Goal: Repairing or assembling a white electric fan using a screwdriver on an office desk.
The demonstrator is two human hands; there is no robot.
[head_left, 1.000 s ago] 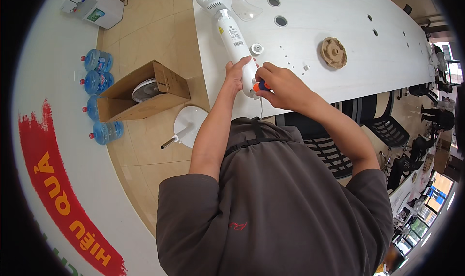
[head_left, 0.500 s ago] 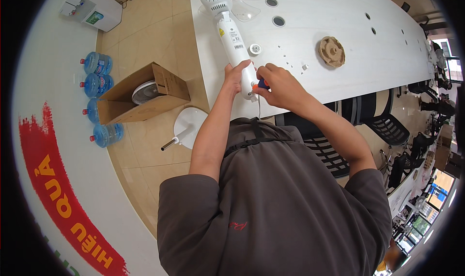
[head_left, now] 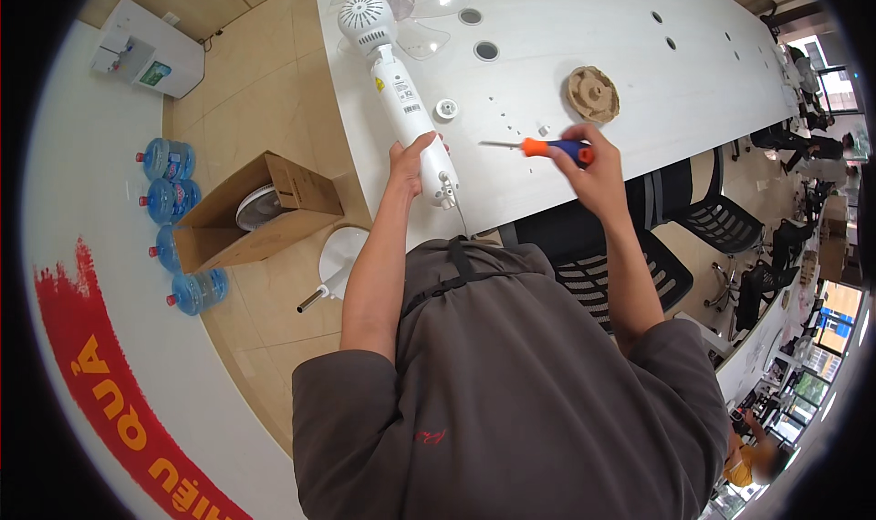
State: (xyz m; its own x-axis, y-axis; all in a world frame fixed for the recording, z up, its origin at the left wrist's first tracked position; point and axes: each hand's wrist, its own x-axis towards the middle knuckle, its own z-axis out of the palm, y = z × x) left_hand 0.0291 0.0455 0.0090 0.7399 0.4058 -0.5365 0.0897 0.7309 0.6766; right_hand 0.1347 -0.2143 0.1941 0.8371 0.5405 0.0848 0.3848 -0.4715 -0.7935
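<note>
A white electric fan body [head_left: 408, 109], with a round vented motor housing at its far end, lies along the left part of the white table. My left hand [head_left: 412, 163] is wrapped round its lower part, close to a metal fitting [head_left: 447, 192] at the near end. In my right hand [head_left: 595, 166] is a screwdriver [head_left: 547, 148] with an orange and blue handle, its shaft pointing left over the table, apart from the fan. Clear fan blades [head_left: 422, 41] lie by the motor housing. A small round white knob-like part [head_left: 446, 109] rests beside the fan body.
The white table [head_left: 520, 91] bears a brown moulded-pulp piece [head_left: 592, 94] and several small bits. On the floor at left stand an opened cardboard box [head_left: 306, 187], a white round base with a metal tube [head_left: 342, 251] and several water bottles [head_left: 171, 160]. Black mesh chairs [head_left: 721, 219] line the near edge.
My right hand has drawn the screwdriver away from the fan's near end, to the right. The near-end metal fitting now shows. My left hand still holds the fan; the whole view has shifted.
</note>
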